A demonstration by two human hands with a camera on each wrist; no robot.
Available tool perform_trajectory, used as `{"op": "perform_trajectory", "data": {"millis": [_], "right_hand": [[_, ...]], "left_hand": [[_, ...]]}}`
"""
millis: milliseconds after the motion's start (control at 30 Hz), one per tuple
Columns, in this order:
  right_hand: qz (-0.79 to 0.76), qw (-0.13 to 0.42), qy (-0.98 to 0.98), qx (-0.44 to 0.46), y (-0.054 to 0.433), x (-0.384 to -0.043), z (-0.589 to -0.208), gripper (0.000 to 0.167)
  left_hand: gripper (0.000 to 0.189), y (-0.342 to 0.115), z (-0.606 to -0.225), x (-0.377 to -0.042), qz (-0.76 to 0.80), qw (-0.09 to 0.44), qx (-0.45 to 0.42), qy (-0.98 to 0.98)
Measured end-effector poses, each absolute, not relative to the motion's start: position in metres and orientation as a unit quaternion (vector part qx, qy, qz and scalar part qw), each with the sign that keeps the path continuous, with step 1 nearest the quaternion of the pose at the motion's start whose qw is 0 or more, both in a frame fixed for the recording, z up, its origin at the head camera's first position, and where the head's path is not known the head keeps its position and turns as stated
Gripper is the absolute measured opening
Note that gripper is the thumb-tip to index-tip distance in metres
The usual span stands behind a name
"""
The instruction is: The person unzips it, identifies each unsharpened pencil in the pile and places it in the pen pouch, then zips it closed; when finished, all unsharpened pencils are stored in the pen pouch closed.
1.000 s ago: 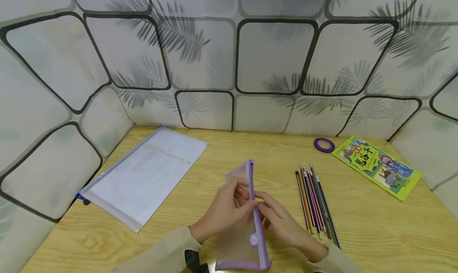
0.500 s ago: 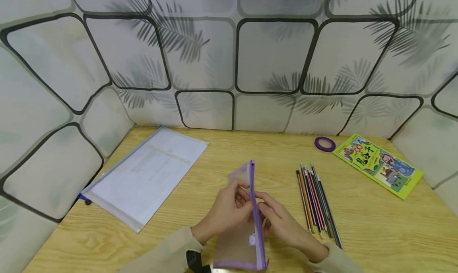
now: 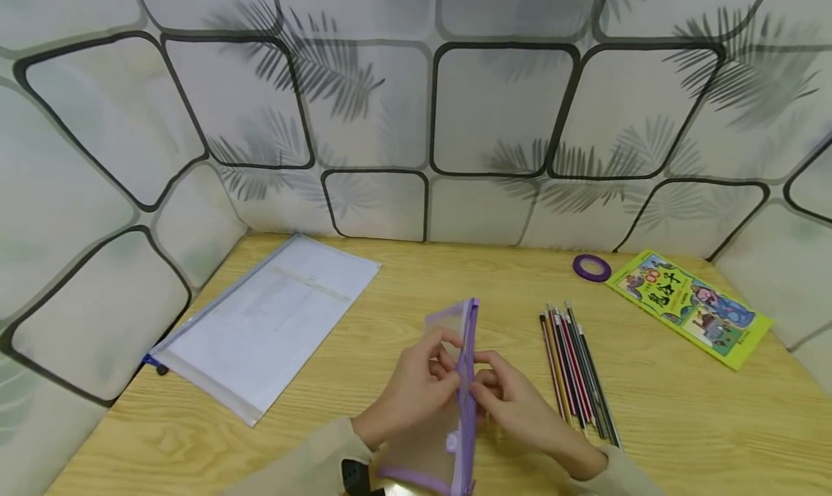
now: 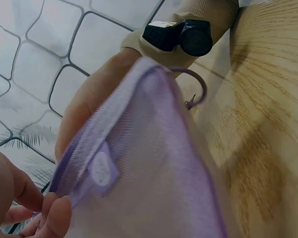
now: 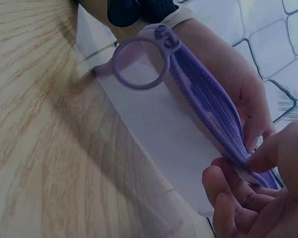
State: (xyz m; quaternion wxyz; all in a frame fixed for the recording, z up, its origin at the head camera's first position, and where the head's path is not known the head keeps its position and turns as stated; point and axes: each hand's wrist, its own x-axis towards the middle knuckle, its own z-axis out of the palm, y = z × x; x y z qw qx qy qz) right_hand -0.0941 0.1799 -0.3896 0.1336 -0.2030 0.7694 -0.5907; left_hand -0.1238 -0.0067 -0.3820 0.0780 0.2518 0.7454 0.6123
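A translucent mesh zip pouch (image 3: 419,438) with purple trim stands on its side on the table, zip edge up. My left hand (image 3: 416,380) pinches the near-left side of that edge, thumb against the trim, and a small tag (image 4: 102,171) hangs below it in the left wrist view. My right hand (image 3: 516,406) pinches the opposite side of the zip edge. In the right wrist view the purple zip (image 5: 208,106) gapes between the two hands, and a large ring pull (image 5: 117,64) hangs at its end. The pouch's mesh wall hides some left-hand fingers.
Several pencils (image 3: 575,373) lie in a bundle right of my right hand. Beyond them are a purple tape roll (image 3: 591,268) and a green-edged book (image 3: 692,308). A clear document folder with papers (image 3: 273,323) lies at left. Patterned cloth walls (image 3: 500,113) enclose the wooden table.
The zip edge has turned and its far end has shifted right, so its two sides show a little more apart. Both hands keep their grip. The head view has tilted slightly.
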Motion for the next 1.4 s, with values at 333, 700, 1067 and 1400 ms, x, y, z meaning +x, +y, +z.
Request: {"op": "perform_trajectory", "data": {"millis": [333,700,1067,1400], "right_hand": [[-0.560,0.127,0.803,-0.158,0.183,-0.099,-0.388,0.043],[-0.547,0.125,0.814,-0.148,0.194,-0.101,-0.383,0.042],[-0.568,0.131,0.797,-0.158,0.199,-0.100,-0.376,0.050],[-0.553,0.162,0.799,-0.175,0.201,-0.100,-0.370,0.049]], "left_hand": [[0.028,-0.019,-0.370,-0.132,0.595,0.043,0.240,0.766],[0.030,-0.034,-0.356,-0.141,0.593,0.025,0.218,0.774],[0.030,-0.037,-0.349,-0.141,0.613,0.097,0.236,0.748],[0.031,-0.038,-0.348,-0.140,0.609,0.105,0.226,0.753]]}}
